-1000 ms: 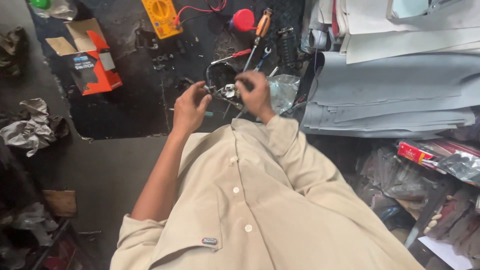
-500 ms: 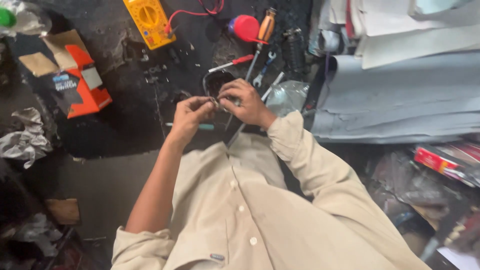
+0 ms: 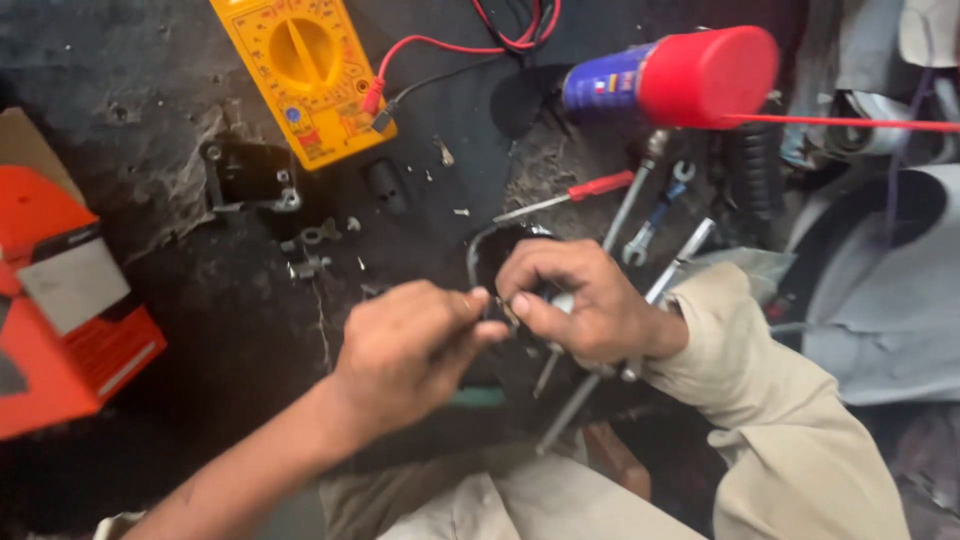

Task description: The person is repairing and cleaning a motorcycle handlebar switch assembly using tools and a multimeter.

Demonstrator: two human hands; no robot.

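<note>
While both hands pinched at the same spot, the small silvery metal part [image 3: 563, 303] sat between their fingertips, mostly hidden, so its exact shape could not be told. The left hand [image 3: 415, 345] was closed narrow, thumb and forefinger nipping something tiny at the part's left edge. The right hand [image 3: 580, 300] was curled over the part from above and to the right, gripping it against a dark round housing [image 3: 497, 258] just behind.

Such a fine pinch looked easy to lose: a slip would likely drop the piece onto the dark, cluttered workbench [image 3: 150, 200], where loose small grey screws and brackets [image 3: 310, 250] already lay scattered and it would be hard to find. A long thin metal rod [image 3: 585, 385] ran under the right wrist and could be nudged aside. The red-handled screwdriver [image 3: 575, 195], the small blue-grey spanner [image 3: 655, 215] and the red-capped blue spray can [image 3: 680, 75] lay near, beyond the hands; the yellow multimeter [image 3: 300, 70] lay well apart.
</note>
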